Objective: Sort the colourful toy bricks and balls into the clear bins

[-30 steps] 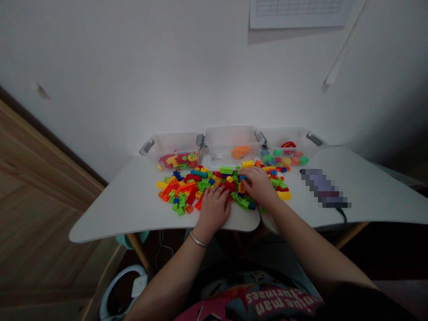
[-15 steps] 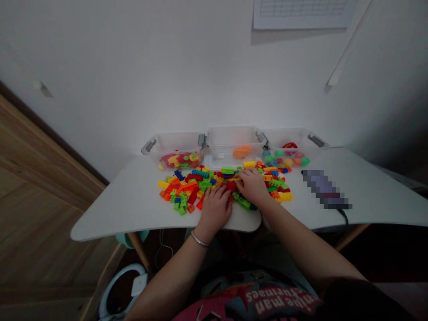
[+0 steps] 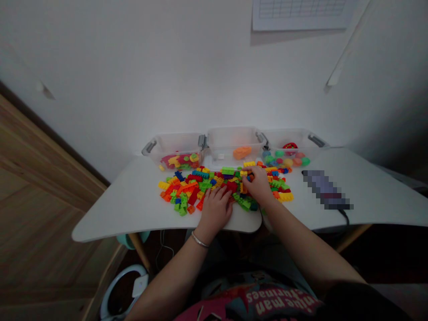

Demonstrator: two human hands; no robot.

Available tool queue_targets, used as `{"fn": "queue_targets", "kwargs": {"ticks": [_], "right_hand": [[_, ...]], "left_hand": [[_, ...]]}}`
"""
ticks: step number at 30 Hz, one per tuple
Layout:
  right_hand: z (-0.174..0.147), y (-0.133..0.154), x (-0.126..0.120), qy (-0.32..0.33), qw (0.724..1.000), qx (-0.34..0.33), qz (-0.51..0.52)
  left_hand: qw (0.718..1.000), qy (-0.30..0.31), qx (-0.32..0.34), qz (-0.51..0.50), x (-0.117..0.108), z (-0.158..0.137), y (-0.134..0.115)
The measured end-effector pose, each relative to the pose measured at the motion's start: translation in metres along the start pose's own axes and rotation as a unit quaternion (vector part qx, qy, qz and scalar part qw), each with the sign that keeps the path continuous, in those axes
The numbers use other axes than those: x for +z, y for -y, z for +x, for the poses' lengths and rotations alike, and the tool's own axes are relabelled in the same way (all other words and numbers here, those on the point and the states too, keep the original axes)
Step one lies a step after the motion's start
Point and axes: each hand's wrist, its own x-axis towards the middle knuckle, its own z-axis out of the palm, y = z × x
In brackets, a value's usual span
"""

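A spread of toy building bricks [image 3: 186, 187] in red, orange, yellow, green and blue covers the middle of the table. My left hand [image 3: 216, 207] lies open over the front of the bricks, fingers stretched out beside a red brick [image 3: 231, 186]. To its right, my right hand [image 3: 259, 185] is closed, thumb and forefinger bent together on a small yellow brick [image 3: 244, 173] above the pile. Its palm hides the bricks beneath.
Three clear bins stand along the wall: the left bin [image 3: 177, 139] holds red and yellow pieces, the middle bin [image 3: 230, 133] an orange piece [image 3: 242, 153], the right bin [image 3: 287, 136] coloured balls. A blurred-out device [image 3: 326, 189] with a cable lies on the white table [image 3: 117, 209].
My right hand has moved slightly right, away from my left hand, and its fingertips are now drawn together on a yellow brick. My left hand has stayed almost in place.
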Motion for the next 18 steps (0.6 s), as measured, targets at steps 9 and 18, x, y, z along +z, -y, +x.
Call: {"fn": "queue_targets", "kwargs": {"ticks": [9,18], "right_hand": [[0.025,-0.027,-0.043,-0.189,0.961,0.104,0.175],[0.073,-0.086,-0.081,-0.27,0.955,0.117,-0.036]], "left_hand": [[1.0,0.002,-0.002,-0.001,-0.001,0.0,-0.001],[1.0,-0.005,-0.002,0.0,0.0,-0.001,-0.001]]}}
